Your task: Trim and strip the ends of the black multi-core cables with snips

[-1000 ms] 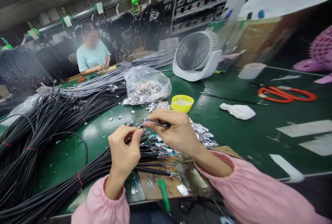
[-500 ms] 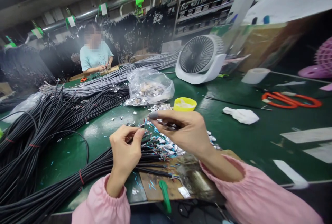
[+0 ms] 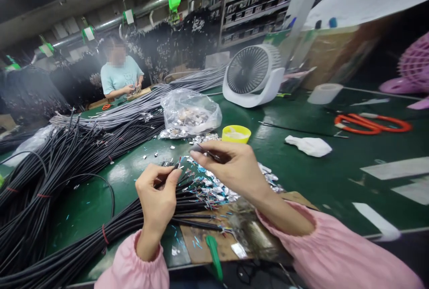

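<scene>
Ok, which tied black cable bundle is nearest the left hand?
The front black bundle, its stripped ends over the brown board; the other tied black bundles lie farther left and back.

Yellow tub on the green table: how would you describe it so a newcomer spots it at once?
Start at the white fan on the green table. Just nearer the camera, right of the clear plastic bag, sits a small, round, open-topped tub. Its bright yellow sets it apart from both.

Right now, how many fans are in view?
2. A white fan stands beyond the yellow cup, right of the clear bag; a pink fan is cut off by the picture's right edge. Others may be hidden farther back.
</scene>
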`<state>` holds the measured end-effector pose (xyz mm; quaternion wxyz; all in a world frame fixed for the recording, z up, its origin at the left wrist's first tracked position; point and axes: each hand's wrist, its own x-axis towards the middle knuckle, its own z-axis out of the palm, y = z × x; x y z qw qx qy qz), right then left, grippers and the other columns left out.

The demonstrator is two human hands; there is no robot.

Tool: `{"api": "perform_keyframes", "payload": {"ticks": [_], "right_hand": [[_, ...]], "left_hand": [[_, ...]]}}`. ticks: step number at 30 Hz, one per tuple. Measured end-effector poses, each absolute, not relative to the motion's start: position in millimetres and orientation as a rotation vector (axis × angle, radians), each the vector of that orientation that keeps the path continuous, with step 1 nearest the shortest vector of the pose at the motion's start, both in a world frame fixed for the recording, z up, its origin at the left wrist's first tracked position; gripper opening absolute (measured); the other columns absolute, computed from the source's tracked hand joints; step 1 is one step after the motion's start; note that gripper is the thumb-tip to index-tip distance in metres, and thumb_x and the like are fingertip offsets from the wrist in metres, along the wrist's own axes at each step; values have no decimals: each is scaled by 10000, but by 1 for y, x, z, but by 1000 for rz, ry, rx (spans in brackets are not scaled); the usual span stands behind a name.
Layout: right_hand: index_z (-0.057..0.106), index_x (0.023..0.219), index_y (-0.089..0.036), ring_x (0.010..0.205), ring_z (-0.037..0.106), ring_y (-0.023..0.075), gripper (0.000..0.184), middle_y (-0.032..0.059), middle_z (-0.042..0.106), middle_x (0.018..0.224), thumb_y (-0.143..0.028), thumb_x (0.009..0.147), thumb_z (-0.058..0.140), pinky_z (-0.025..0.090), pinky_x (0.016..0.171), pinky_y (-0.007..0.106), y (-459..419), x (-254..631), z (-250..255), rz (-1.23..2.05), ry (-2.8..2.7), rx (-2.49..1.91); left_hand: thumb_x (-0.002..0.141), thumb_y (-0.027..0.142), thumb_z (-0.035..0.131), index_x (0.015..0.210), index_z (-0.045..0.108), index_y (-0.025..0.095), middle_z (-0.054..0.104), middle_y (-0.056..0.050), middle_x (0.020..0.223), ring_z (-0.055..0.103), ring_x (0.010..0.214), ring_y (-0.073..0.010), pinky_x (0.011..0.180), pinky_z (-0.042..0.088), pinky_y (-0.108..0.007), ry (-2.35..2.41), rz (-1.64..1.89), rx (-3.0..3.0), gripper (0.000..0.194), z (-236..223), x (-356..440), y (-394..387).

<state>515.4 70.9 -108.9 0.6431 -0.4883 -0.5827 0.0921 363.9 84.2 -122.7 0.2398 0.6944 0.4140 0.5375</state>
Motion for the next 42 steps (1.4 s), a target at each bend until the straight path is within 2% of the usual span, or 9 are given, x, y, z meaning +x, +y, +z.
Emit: {"api": "perform_keyframes", "payload": {"ticks": [4,7,9,12,15,19,24,32,42], "right_hand": [[611,563,-134,410,410,74,185,-9,540,485,-263,694,593,317,365,176,65,510,-101,402,-1390,-1064],[585,539,-140,417,409,77,221,-13,511,470,-274,715,582,324,383,186,63,510,-102,373,-1400,-1081],[638,640,-136,462,478,100,199,5,566,532,-311,727,600,382,428,202,63,511,-105,329,-1399,-1117],[671,907,-136,667,607,165,297,65,671,787,-386,773,585,488,591,259,64,513,-109,289,-1409,-1143],[674,927,-138,758,624,178,263,78,679,867,-339,822,541,501,685,285,64,512,-112,233,-1473,-1139],[696,865,-135,651,611,148,218,55,676,745,-280,830,537,491,595,246,63,506,-113,312,-1566,-1075],[713,805,-145,550,566,131,236,40,653,657,-299,835,536,445,477,223,61,502,-114,410,-1536,-1048],[719,733,-166,515,551,128,305,24,605,568,-381,853,539,437,463,218,60,501,-112,408,-1522,-1033],[722,765,-163,524,560,132,293,37,642,619,-385,845,548,441,464,225,62,502,-113,418,-1515,-1063]], "left_hand": [[725,231,660,668,669,185,594,23,597,522,543,-95,497,386,-196,1118,1535,1924,74,-126,364,86],[729,210,658,677,668,188,588,28,596,513,542,-90,489,374,-191,1116,1571,1974,58,-127,364,85],[732,196,659,675,662,189,581,33,593,502,540,-84,486,367,-187,1114,1608,2001,58,-127,365,85],[733,180,665,659,640,182,563,38,586,489,541,-79,492,369,-184,1119,1724,2029,78,-127,364,85],[730,156,671,649,622,175,547,38,593,494,557,-79,522,391,-188,1137,1901,2063,96,-127,364,84],[730,117,671,651,610,163,551,33,609,518,572,-74,559,418,-190,1183,2039,2159,110,-126,362,81],[715,65,674,677,617,144,550,33,591,495,530,-61,532,412,-178,1173,2093,2289,105,-124,362,78],[703,46,677,699,628,129,544,31,550,465,486,-60,490,401,-177,1150,2112,2383,97,-123,363,78],[711,90,679,673,627,143,547,30,504,462,447,-72,457,385,-186,1273,2078,2463,83,-122,364,76]]}}
